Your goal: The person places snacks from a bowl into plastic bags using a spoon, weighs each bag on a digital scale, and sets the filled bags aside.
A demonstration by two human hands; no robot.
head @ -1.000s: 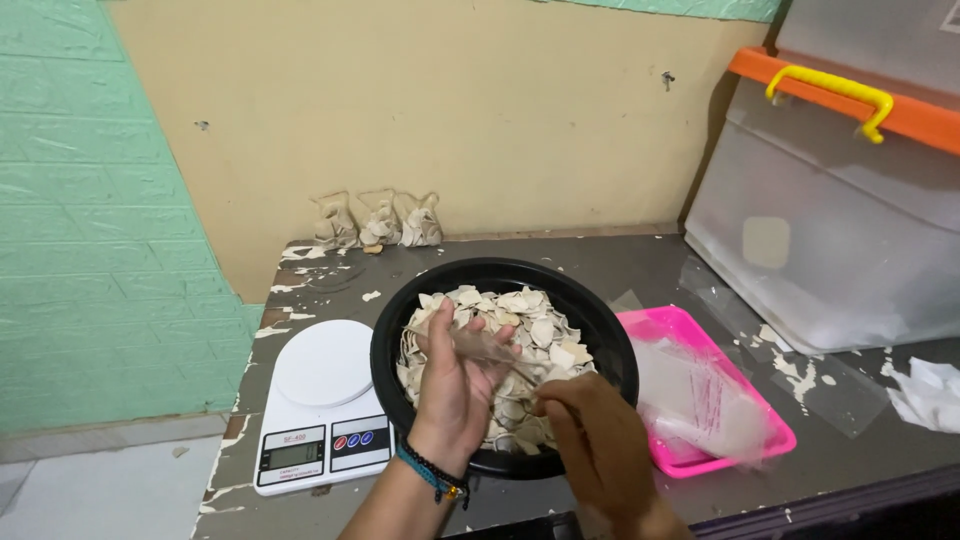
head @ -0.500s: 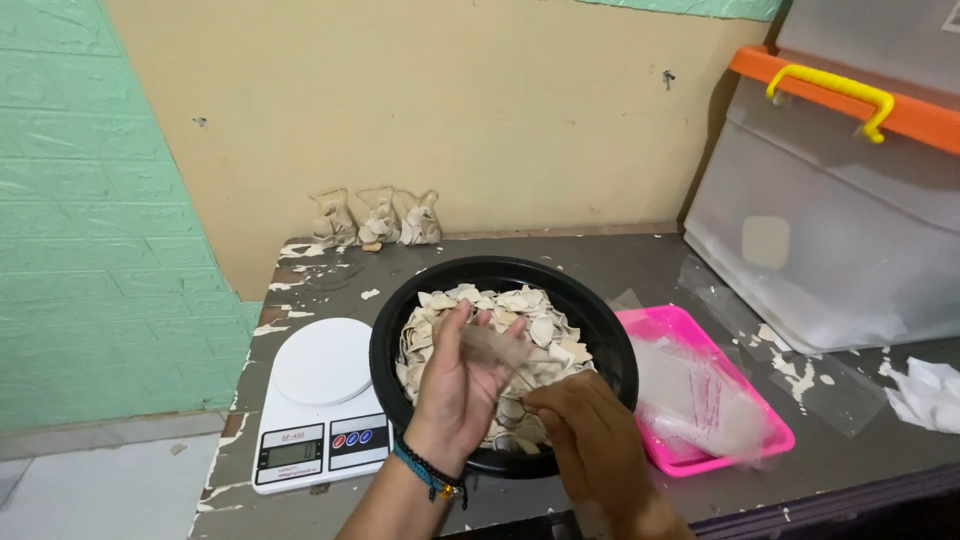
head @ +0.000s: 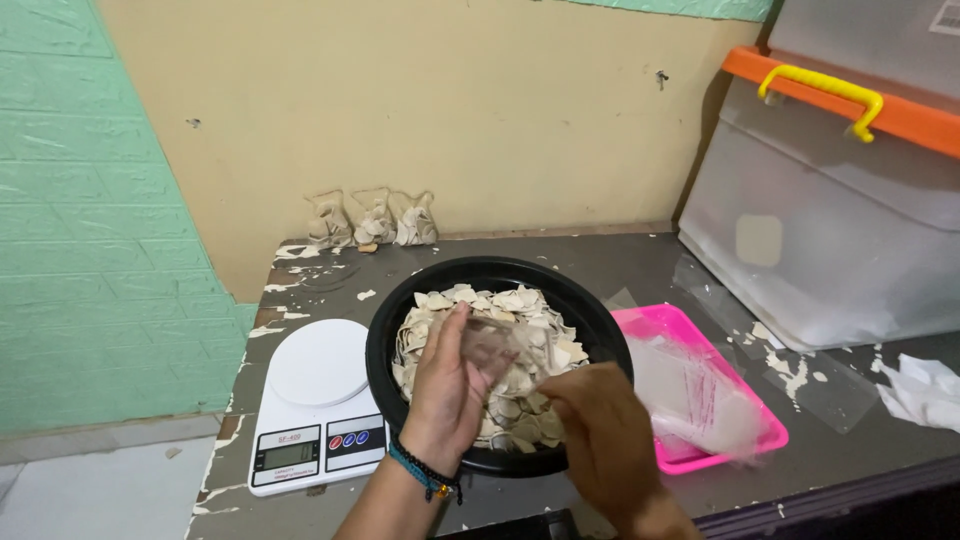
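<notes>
Small clear bag [head: 490, 345] at frame centre over the black bowl [head: 400, 330] of pale chips [head: 520, 300] — left hand [head: 450, 385] pinching it, right hand [head: 600, 440] blurred, grip unclear — best keep its mouth wide above the bowl.

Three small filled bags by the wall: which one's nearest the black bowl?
The rightmost bag of the three. It stands closest to the black bowl; the middle bag and left bag stand farther left along the wall, toward the green wall.
</notes>
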